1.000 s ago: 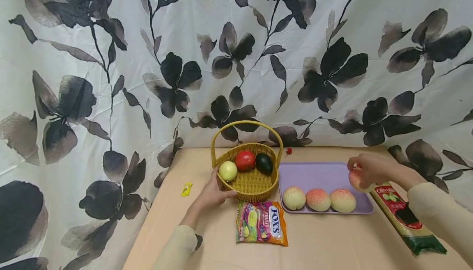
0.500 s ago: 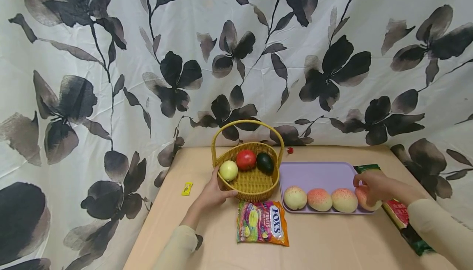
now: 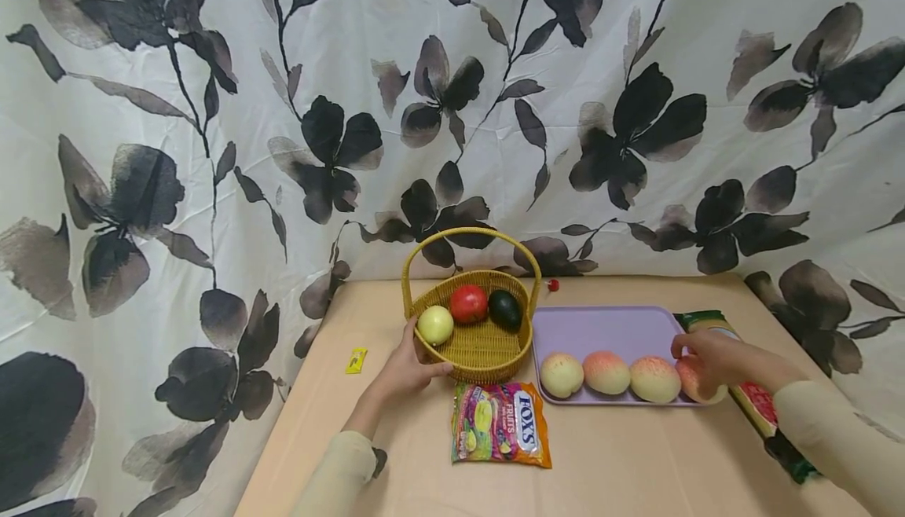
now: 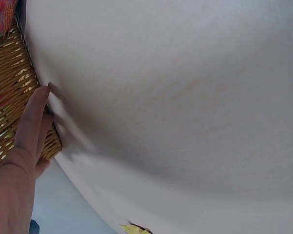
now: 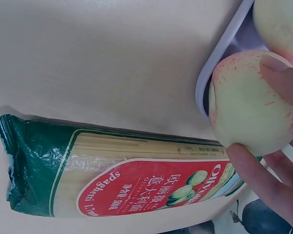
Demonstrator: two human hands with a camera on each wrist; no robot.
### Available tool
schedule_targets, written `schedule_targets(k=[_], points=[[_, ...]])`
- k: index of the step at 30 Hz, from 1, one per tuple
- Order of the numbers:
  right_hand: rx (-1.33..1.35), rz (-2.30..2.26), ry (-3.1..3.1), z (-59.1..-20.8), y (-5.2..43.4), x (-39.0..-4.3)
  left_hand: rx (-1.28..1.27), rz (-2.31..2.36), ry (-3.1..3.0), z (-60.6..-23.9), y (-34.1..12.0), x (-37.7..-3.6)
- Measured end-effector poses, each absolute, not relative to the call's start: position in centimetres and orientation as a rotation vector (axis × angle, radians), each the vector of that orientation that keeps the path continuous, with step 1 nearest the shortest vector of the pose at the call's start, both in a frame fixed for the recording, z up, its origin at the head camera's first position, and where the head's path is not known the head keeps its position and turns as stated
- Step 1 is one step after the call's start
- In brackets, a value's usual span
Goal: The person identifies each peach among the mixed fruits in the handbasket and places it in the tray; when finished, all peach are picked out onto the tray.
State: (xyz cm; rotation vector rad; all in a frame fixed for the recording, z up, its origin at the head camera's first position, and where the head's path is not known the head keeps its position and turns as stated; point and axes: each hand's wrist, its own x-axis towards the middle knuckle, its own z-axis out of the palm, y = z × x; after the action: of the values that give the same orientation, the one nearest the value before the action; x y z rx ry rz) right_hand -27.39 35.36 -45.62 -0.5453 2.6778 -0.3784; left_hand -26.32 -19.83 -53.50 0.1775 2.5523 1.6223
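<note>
Head view: right hand [image 3: 707, 356] grip cups a peach [image 3: 696, 382]; left hand [image 3: 404, 368], fingers straight, touches the basket [image 3: 488, 348].

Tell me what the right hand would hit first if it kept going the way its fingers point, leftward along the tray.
Most likely the third peach in the row: the right hand grips the end peach on the purple tray, and that neighbour sits right beside it. Whether they touch is unclear.

spaghetti pack [image 3: 749, 399]: partly behind right hand [image 3: 714, 360] | yellow scrap [image 3: 357, 360]: unreadable
</note>
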Motion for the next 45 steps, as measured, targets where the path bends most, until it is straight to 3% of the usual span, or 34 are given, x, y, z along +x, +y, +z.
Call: schedule_targets(k=[27,36,45], points=[[-0.560,-0.427,2.652,-45.2,34.4,-28.1,0.168,1.643,2.568,-53.3,-20.3,-26.1],[-0.678,-0.517,2.629,-43.7,28.8,-29.2,0.192,1.664,2.529,-53.3,-20.1,-26.0],[-0.697,-0.435,2.793,-46.2,24.6,-30.2,0.182,1.625,2.541,-53.5,-19.8,-25.9]])
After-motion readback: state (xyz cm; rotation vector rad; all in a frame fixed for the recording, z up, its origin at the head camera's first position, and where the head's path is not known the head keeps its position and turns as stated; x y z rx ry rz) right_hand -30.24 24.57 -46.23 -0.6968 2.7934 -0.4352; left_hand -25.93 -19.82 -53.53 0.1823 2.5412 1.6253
